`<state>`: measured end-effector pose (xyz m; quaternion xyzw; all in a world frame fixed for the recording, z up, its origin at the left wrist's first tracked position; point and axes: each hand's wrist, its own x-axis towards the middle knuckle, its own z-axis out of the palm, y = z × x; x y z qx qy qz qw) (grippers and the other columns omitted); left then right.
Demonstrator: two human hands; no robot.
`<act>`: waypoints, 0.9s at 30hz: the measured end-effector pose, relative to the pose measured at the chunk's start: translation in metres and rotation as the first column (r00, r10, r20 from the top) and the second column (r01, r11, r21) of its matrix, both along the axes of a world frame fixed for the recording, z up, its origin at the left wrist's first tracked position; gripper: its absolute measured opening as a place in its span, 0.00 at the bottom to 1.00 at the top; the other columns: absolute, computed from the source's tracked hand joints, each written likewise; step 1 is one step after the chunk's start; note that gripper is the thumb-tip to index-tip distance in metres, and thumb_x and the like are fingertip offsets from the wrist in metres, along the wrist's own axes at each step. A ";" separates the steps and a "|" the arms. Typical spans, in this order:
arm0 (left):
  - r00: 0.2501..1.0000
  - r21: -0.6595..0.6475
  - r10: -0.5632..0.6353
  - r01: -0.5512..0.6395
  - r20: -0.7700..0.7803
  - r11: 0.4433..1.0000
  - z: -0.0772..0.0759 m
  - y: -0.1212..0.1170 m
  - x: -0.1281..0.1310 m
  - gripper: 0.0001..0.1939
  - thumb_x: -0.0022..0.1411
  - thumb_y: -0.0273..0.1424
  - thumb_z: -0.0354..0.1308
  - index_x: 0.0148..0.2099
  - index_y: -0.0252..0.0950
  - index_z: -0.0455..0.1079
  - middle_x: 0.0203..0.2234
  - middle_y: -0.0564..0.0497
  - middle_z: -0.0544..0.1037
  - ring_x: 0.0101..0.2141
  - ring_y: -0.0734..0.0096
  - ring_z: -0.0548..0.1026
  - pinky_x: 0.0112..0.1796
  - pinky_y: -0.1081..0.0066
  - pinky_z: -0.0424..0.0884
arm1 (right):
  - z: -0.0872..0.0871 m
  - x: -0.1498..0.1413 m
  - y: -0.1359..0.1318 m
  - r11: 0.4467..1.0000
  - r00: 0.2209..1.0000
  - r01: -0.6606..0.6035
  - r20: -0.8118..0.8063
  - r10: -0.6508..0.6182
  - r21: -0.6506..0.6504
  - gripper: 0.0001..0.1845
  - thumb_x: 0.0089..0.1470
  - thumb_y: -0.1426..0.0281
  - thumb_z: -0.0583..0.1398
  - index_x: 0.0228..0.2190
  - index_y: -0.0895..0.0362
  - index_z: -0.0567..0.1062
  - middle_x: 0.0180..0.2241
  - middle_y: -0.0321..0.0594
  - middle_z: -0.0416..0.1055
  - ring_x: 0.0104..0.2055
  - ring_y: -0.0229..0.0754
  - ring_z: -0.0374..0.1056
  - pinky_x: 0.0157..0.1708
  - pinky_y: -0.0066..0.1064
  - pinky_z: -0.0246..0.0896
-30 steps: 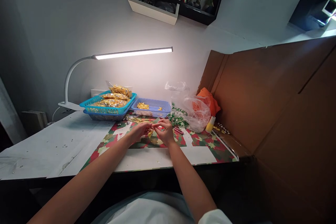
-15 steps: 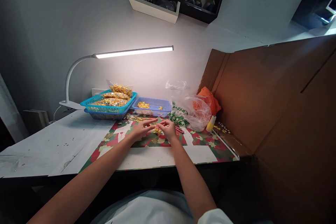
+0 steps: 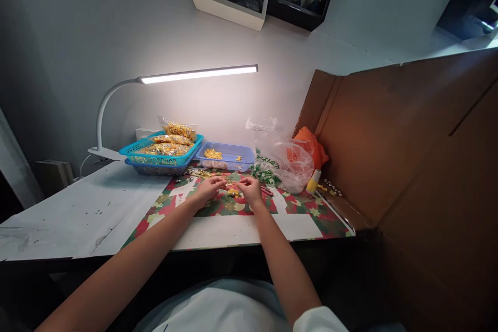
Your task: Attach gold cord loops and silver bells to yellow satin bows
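Note:
My left hand (image 3: 210, 190) and my right hand (image 3: 250, 190) face each other above the patterned sheet (image 3: 252, 208), a short gap between their fingertips. Each has its thumb and fingers pinched together; whatever they grip is too small to make out. Just below the gap lies a small cluster of yellow pieces (image 3: 233, 193). Behind my left hand are several thin gold stems (image 3: 208, 174). A red-handled tool (image 3: 266, 191) rests close to my right hand.
At the back left, a turquoise basket (image 3: 130, 155) of bagged yellow pieces sits on a bluish basket (image 3: 155, 169). Beside it stands a lavender basket (image 3: 245, 165). Plastic bags (image 3: 288, 166), a yellow-and-white bottle (image 3: 313, 182) and a cardboard wall (image 3: 389, 140) are rightward. A lit lamp (image 3: 198, 74) hangs overhead.
My left hand's fingers, stretched out before, are now drawn into a pinch. The fingertips of both hands have moved slightly apart. The yellow cluster is still below them.

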<state>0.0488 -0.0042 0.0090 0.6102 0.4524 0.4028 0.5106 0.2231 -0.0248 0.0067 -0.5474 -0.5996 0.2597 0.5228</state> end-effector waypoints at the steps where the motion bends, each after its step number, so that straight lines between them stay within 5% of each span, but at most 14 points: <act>1: 1.000 0.009 0.017 -0.016 -0.018 1.000 -0.001 0.000 0.000 0.12 0.69 0.36 0.57 0.47 0.32 0.71 0.35 0.50 0.77 0.28 0.73 0.75 0.27 0.71 0.75 | 0.000 0.000 0.000 1.000 1.000 0.004 -0.008 -0.004 0.000 0.13 0.62 0.64 0.61 0.45 0.60 0.74 0.44 0.42 0.74 0.41 0.42 0.73 0.39 0.37 0.72; 8: 0.985 0.116 0.103 -0.087 -0.140 0.989 -0.007 0.004 0.001 0.11 0.68 0.35 0.58 0.48 0.32 0.71 0.37 0.50 0.77 0.30 0.71 0.76 0.30 0.69 0.76 | 0.000 0.002 0.002 1.000 0.997 0.012 -0.072 -0.012 -0.004 0.13 0.62 0.64 0.61 0.45 0.60 0.74 0.44 0.41 0.74 0.40 0.41 0.73 0.39 0.36 0.72; 27: 0.924 0.441 0.188 -0.024 -0.332 0.897 0.000 -0.001 -0.001 0.10 0.68 0.35 0.58 0.45 0.33 0.72 0.39 0.49 0.78 0.36 0.67 0.77 0.38 0.62 0.76 | -0.003 0.005 0.006 0.999 0.976 0.005 -0.217 -0.013 -0.037 0.14 0.62 0.64 0.61 0.46 0.60 0.74 0.45 0.42 0.73 0.41 0.43 0.73 0.39 0.37 0.72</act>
